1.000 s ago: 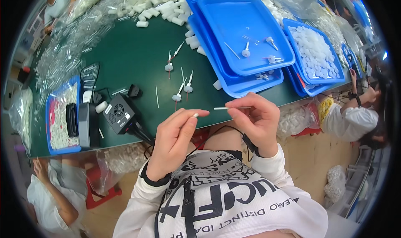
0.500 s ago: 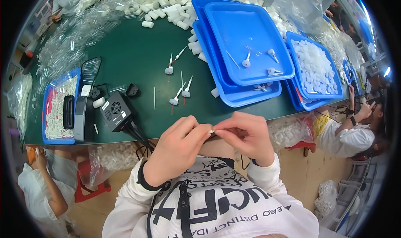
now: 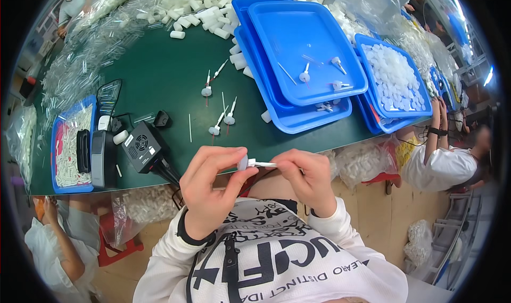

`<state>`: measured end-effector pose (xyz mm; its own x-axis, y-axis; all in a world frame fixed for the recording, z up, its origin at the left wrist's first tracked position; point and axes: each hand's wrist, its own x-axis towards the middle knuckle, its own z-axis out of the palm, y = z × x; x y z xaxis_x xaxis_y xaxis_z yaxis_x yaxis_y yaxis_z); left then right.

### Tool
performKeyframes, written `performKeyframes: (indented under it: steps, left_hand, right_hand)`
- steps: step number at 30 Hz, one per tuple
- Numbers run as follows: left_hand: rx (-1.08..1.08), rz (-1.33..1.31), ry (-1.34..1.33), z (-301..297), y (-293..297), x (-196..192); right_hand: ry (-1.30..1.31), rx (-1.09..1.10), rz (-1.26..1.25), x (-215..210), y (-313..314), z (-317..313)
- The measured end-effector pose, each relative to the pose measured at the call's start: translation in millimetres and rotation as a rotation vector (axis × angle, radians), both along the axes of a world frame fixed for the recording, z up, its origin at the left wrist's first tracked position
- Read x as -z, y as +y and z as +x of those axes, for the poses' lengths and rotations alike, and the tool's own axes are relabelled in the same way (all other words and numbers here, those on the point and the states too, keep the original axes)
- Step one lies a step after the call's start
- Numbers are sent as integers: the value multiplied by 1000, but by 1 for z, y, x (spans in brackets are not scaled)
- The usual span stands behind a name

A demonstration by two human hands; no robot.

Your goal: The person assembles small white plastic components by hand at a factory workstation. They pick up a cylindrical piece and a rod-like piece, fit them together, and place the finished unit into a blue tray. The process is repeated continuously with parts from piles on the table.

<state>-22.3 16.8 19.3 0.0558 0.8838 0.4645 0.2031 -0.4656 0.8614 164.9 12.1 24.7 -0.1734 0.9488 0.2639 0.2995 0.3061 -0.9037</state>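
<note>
Two hands — left (image 3: 210, 188), right (image 3: 306, 178) — pinch one small white part (image 3: 254, 163) between them.

Small part (image 3: 246, 163) in my fingers (image 3: 234, 167): white, translucent cap. My sleeves (image 3: 340, 223) white, shirt (image 3: 277, 260) white with black lettering. Surface (image 3: 159, 79) dark green. Trays (image 3: 303, 42) at 1 o'clock bright blue. Box (image 3: 141, 146) at 9 o'clock black. Loose pieces (image 3: 202, 10) at 12 o'clock white.
</note>
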Motion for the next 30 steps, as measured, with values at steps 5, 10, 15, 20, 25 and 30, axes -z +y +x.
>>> performKeyframes:
  steps: [5,10,15,20,25,30]
  left_hand:
    - [64,-209,-226,-4,0,-7]
    - [121,-233,-284,-6,1,0]
    - [141,-105,-181,-8,3,0]
    - [121,-66,-65,-12,2,-1]
    - [172,-315,-226,-10,5,3]
    - [231,-553,-291,-3,9,-9]
  right_hand:
    - [491,71,-187,-11,-11,-5]
    - [18,14,49,2,-7,10]
    - [100,-70,-158,-4,-3,14]
    - [293,-181,-492,-13,0,16]
    - [13,-61,-86,-1,0,2]
    - [-150,52,222,-1,6,-2]
